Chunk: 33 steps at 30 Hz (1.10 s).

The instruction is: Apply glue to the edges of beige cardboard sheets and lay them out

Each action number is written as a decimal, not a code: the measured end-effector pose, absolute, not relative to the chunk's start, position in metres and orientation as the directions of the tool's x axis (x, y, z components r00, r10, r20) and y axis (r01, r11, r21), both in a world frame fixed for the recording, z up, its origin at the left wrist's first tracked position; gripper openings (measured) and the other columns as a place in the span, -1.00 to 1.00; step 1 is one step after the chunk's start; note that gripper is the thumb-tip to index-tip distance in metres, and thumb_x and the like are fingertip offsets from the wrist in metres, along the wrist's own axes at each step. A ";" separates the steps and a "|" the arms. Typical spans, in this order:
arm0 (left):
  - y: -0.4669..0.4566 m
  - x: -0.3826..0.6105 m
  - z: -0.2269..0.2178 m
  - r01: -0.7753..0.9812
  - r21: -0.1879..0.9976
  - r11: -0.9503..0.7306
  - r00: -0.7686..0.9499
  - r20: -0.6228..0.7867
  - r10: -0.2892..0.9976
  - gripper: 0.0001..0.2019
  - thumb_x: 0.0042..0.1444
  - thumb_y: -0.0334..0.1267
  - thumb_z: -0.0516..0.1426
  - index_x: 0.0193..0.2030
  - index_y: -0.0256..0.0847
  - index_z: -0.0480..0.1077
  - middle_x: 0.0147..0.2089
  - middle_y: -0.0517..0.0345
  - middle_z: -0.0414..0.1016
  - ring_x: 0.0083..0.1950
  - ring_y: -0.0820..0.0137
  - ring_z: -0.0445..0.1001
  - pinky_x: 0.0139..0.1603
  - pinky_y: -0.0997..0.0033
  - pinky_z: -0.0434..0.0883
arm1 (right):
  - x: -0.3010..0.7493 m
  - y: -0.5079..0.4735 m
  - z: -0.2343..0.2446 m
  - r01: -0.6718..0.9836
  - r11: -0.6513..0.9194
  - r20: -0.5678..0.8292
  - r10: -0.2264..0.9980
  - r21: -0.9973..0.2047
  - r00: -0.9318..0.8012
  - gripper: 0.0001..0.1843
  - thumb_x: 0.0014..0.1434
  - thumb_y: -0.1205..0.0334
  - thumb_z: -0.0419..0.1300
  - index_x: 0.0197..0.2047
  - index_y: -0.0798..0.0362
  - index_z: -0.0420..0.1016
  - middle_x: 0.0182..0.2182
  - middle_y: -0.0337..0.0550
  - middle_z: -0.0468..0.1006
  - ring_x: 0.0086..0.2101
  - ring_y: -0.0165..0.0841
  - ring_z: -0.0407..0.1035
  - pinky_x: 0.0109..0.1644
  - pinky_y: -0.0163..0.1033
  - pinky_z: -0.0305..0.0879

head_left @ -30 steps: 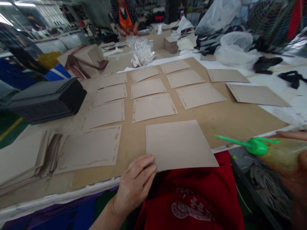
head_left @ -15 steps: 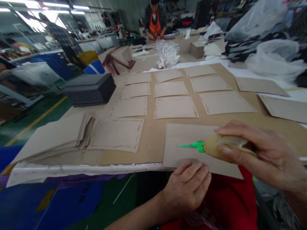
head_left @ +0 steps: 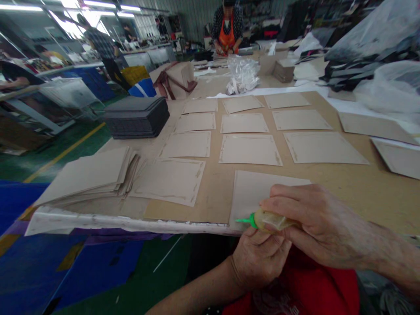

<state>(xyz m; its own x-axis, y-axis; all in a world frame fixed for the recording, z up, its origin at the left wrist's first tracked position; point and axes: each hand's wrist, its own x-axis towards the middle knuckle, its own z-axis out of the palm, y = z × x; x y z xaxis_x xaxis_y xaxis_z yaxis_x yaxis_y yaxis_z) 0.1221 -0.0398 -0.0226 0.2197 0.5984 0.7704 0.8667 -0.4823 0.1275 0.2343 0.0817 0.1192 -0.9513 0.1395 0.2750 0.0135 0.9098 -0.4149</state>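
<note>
A squeeze glue bottle with yellowish contents and a green nozzle lies in my right hand, whose fingers are wrapped round it. Its tip points left, low over the left part of a plain cardboard sheet at the table's near edge. My left hand is closed, its bent fingers at the sheet's near edge just under the bottle. Part of the sheet is hidden behind both hands. To the left lies another cardboard sheet with glue marks along its borders.
Rows of glue-marked sheets cover the middle of the table. A pile of cardboard sheets sits at the left corner, with a stack of dark panels behind. Farther back are a clear plastic bag and a person in an orange apron.
My right hand has brought the glue bottle left and down, close to my left hand and the sheet's near edge. The view has shifted a little, so the table appears farther right.
</note>
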 end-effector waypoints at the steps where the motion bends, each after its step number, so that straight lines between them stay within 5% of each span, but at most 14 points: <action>1: -0.040 0.122 -0.024 0.865 0.115 -0.488 0.234 0.769 0.595 -0.81 0.33 -0.38 0.09 -0.08 -0.32 0.54 -0.07 0.05 0.61 -0.06 0.31 0.50 -0.12 0.32 0.43 | 0.233 0.082 0.120 0.023 0.918 0.272 0.141 -0.397 -0.952 -0.82 0.37 0.37 0.01 -0.23 0.08 0.41 -0.35 -0.14 0.40 -0.36 -0.28 0.25 -0.31 -0.18 0.05; 14: -0.041 0.123 -0.025 0.875 0.116 -0.469 0.231 0.754 0.616 -0.80 0.35 -0.37 0.07 -0.06 -0.30 0.54 -0.04 0.09 0.61 -0.02 0.33 0.48 0.01 0.31 0.46 | 0.227 0.087 0.126 0.040 0.939 0.201 0.115 -0.343 -0.973 -0.77 0.38 0.33 -0.02 -0.26 0.06 0.43 -0.37 -0.16 0.40 -0.40 -0.30 0.27 -0.35 -0.18 0.04; 19: -0.042 0.121 -0.018 0.877 0.098 -0.470 0.266 0.715 0.646 -0.79 0.36 -0.36 0.07 -0.04 -0.33 0.53 0.02 0.08 0.60 0.02 0.36 0.45 -0.08 0.36 0.44 | 0.213 0.111 0.117 0.213 0.957 0.243 0.259 -0.198 -0.935 -0.71 0.43 0.19 -0.01 -0.26 0.07 0.46 -0.34 -0.14 0.44 -0.36 -0.28 0.36 -0.32 -0.16 0.08; 27: -0.041 0.121 -0.021 0.881 0.091 -0.465 0.262 0.725 0.637 -0.79 0.35 -0.36 0.08 -0.05 -0.32 0.54 0.02 0.11 0.61 0.01 0.37 0.45 -0.05 0.37 0.44 | 0.211 0.108 0.121 0.194 0.909 0.118 0.253 -0.369 -0.960 -0.79 0.37 0.17 0.12 -0.30 0.01 0.47 -0.41 -0.22 0.45 -0.37 -0.30 0.35 -0.30 -0.20 0.11; 33: -0.041 0.123 -0.018 0.895 0.089 -0.437 0.238 0.734 0.636 -0.76 0.39 -0.35 0.03 -0.05 -0.28 0.55 0.01 0.11 0.61 0.00 0.40 0.48 -0.07 0.37 0.44 | 0.210 0.138 0.108 0.343 0.912 0.293 0.400 -0.226 -0.868 -0.70 0.40 0.06 0.04 -0.24 0.03 0.48 -0.31 -0.12 0.52 -0.35 -0.23 0.41 -0.31 -0.18 0.11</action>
<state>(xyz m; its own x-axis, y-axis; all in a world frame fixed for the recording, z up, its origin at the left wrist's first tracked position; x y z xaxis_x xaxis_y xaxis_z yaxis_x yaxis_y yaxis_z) 0.1227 -0.0413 -0.0183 0.2378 0.6359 0.7343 0.8951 -0.4369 0.0885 0.2101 0.1384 0.1083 -0.8685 0.3996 0.2934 0.3431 0.9117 -0.2261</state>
